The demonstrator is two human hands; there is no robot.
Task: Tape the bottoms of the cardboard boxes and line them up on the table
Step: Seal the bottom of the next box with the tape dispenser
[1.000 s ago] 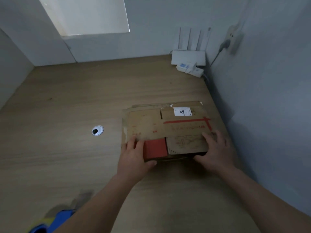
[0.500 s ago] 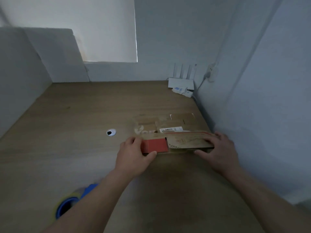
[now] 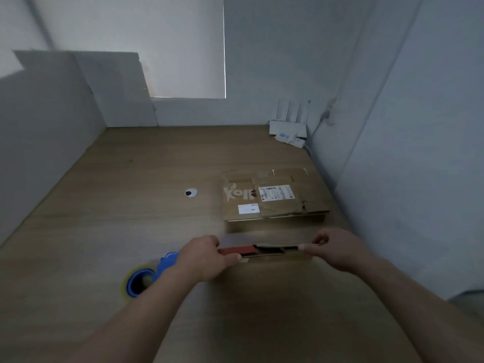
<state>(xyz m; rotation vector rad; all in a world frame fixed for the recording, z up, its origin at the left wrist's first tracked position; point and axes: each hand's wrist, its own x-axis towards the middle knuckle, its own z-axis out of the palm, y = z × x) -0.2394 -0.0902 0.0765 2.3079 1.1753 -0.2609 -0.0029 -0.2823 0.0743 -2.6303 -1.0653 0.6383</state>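
My left hand (image 3: 207, 258) and right hand (image 3: 337, 251) hold the flattened box (image 3: 262, 251), fingers clamped on its ends; long axis left-right, edge-on, seemingly red-patched leftward.

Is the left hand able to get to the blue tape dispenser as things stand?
Probably yes, but not freely: the left hand grips the flattened box and must let go first. The tape dispenser lies on the table beside that wrist, nothing between.
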